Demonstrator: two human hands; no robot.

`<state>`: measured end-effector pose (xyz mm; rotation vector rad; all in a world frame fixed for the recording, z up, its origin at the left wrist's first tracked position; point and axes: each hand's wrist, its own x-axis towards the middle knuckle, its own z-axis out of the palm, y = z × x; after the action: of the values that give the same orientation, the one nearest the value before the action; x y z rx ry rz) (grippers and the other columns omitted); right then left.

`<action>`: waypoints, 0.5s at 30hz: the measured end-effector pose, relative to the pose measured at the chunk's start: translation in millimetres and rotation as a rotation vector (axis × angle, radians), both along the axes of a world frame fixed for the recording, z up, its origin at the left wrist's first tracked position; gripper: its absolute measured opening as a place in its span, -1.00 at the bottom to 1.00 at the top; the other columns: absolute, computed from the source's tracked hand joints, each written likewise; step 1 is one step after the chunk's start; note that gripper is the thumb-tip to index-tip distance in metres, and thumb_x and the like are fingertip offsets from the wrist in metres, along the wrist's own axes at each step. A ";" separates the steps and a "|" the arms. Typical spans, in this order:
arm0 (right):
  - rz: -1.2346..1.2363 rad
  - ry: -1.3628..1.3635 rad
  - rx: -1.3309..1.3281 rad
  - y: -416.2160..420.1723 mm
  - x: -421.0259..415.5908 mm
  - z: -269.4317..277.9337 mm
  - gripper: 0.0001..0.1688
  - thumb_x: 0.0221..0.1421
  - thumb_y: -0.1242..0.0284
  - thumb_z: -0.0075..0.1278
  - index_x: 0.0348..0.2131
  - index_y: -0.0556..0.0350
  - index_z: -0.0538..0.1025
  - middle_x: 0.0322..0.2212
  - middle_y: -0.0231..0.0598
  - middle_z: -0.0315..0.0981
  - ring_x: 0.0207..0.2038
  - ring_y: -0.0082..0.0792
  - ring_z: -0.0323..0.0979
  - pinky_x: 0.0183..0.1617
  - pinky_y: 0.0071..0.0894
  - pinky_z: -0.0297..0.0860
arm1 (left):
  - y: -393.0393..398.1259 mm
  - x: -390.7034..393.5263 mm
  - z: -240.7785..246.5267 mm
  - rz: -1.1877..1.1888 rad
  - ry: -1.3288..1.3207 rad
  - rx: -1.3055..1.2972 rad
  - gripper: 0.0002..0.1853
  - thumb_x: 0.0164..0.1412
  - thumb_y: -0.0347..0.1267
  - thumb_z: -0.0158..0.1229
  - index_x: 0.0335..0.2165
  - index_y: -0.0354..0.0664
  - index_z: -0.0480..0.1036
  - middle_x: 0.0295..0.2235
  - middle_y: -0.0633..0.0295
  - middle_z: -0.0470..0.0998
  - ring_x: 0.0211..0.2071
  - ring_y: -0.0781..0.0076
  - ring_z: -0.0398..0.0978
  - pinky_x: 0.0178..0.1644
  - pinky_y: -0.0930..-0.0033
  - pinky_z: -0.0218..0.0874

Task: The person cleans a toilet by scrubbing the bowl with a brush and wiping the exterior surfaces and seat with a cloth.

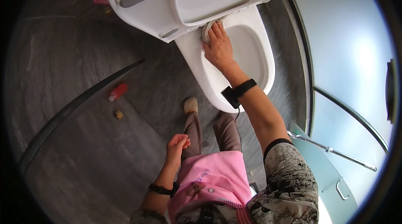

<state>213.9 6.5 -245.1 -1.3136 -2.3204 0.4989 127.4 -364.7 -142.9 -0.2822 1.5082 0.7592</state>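
Observation:
My right hand (pixel 219 46) grips a greyish cloth (pixel 206 32) and presses it on the rear rim of a white toilet bowl (pixel 216 93), by the hinge side of the raised seat. The raised toilet seat and lid (pixel 141 13) lean back above the bowl, with grey pads on the underside. Part of the cloth is hidden under my fingers. My left hand (pixel 178 144) hangs in front of my left thigh, fingers loosely curled, nothing seen in it. Each wrist or forearm wears a black strap; the right one carries a small black device (pixel 230 97) with a cable.
Frosted glass panels (pixel 339 51) stand on the right, with a chrome bar (pixel 336 152) and a door handle (pixel 341 190). To the left, a dark ledge edge (pixel 94 93) crosses the grey tiled surface. A red bottle (pixel 119 91) and a brass-coloured fitting (pixel 119 114) appear beside it.

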 end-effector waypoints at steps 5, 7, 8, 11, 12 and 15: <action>0.121 -0.085 -0.040 10.3 9.1 16.7 -0.40 -0.14 0.38 0.11 -0.04 0.13 0.41 0.08 -0.02 0.24 0.17 0.04 0.14 0.20 -0.10 0.15 | 11.9 -11.7 7.8 0.043 0.024 0.061 -0.88 0.23 -0.44 0.03 -0.28 -0.25 0.44 -0.40 0.26 0.53 -0.39 0.53 0.48 -0.26 0.56 0.27; 0.036 -0.016 0.029 -1.7 -2.4 3.7 -0.37 -0.13 0.38 0.10 -0.01 0.20 0.39 0.07 0.02 0.25 0.19 0.06 0.12 0.21 -0.09 0.14 | 0.8 -13.7 -0.3 0.017 0.044 0.075 -0.88 0.23 -0.44 0.04 -0.28 -0.25 0.45 -0.40 0.25 0.53 -0.38 0.53 0.48 -0.25 0.56 0.27; 0.003 -0.009 0.037 -8.2 -4.7 -5.3 -0.35 -0.14 0.40 0.11 -0.01 0.27 0.37 0.07 0.06 0.24 0.19 0.10 0.11 0.21 -0.08 0.14 | -4.5 -12.7 -4.5 -0.030 0.065 0.028 -0.85 0.22 -0.40 0.05 -0.28 -0.24 0.45 -0.38 0.24 0.54 -0.36 0.47 0.50 -0.23 0.48 0.30; 0.032 0.031 -0.041 -32.6 -15.8 -0.5 -0.36 -0.16 0.43 0.10 -0.03 0.28 0.38 0.06 0.08 0.23 0.18 0.12 0.10 0.20 -0.08 0.15 | -9.2 -7.5 -3.7 -0.012 0.030 -0.013 -0.86 0.22 -0.40 0.06 -0.28 -0.23 0.46 -0.38 0.24 0.54 -0.36 0.47 0.51 -0.23 0.49 0.29; 0.119 0.011 -0.105 -37.0 -18.9 11.3 -0.36 -0.17 0.44 0.12 -0.04 0.31 0.37 0.06 0.08 0.22 0.18 0.12 0.11 0.21 -0.08 0.14 | -10.1 -5.0 -1.5 0.002 0.022 -0.002 -0.85 0.22 -0.40 0.06 -0.28 -0.23 0.45 -0.38 0.23 0.54 -0.36 0.47 0.51 -0.23 0.49 0.29; 0.347 -0.064 -0.140 -66.3 -28.3 31.6 -0.29 -0.26 0.45 0.15 -0.01 0.15 0.37 0.06 -0.06 0.23 0.18 0.01 0.11 0.24 -0.13 0.11 | -7.4 0.5 4.4 0.012 0.001 0.024 -0.85 0.22 -0.39 0.06 -0.27 -0.24 0.45 -0.38 0.23 0.54 -0.37 0.46 0.51 -0.23 0.48 0.30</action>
<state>185.6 -59.8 -213.5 -0.9974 -2.6218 0.7493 127.9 -372.1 -138.5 -0.2730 1.4986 0.7873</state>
